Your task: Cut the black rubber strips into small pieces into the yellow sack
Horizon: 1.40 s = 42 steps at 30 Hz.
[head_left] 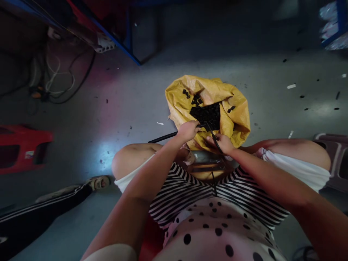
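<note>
Centrally, a yellow woven sack stands on the grey floor between the seated person's knees, its mouth spread open and its rim folded outward. Black cut pieces fill the visible interior, and a few small black pieces lie on the folded rim, at its left, near its centre and at its right. The left hand is closed around a slim black strip near its inner end; the strip's long portion extends outward to the left, past the sack's edge, and its short end projects over the sack opening. The right hand is curled around the dark handle of a narrow bladed tool, whose tip points up and to the left, meeting or nearly meeting the strip's end; whether the tool is scissors or a knife cannot be determined. Both hands are located at the near edge of the sack mouth. Black and white scraps are scattered on the floor at the right. A red plastic stool is positioned at the far left, below a group of tangled cables. Another person's leg in striped dark trousers extends in from the lower left.
</note>
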Motion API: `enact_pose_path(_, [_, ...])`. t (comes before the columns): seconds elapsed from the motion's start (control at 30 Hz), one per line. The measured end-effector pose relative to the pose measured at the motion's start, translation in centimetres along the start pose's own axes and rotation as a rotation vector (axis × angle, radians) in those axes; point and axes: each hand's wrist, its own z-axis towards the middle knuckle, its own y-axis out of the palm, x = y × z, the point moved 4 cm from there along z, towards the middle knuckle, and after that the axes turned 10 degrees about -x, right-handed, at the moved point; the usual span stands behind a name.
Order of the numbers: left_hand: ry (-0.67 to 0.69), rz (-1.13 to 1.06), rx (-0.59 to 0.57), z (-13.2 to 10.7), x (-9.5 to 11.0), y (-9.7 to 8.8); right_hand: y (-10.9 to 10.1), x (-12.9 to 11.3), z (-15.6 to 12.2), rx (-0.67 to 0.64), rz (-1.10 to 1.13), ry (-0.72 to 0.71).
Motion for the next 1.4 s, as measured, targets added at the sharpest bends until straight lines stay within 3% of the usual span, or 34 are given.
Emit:
enact_pose_path(0.4, [0.026,-0.039,0.027,0.1,0.5,0.0,0.7,-0.8,-0.4,-0.151,-0.022,0.057])
enact_pose_path(0.67, [0.051,-0.068,0.022,0.0,1.3,0.2,0.8,-0.6,0.0,-0.116,-0.005,0.055])
enact_pose_path(1.1, [-0.05,0.002,-0.073,-0.7,-0.2,-0.8,0.0,0.0,0.4,0.03,0.06,0.038])
enact_pose_path(1.4, [-0.073,0.061,-0.114,-0.5,-1.1,-0.3,0.2,0.6,0.3,0.014,0.077,0.039])
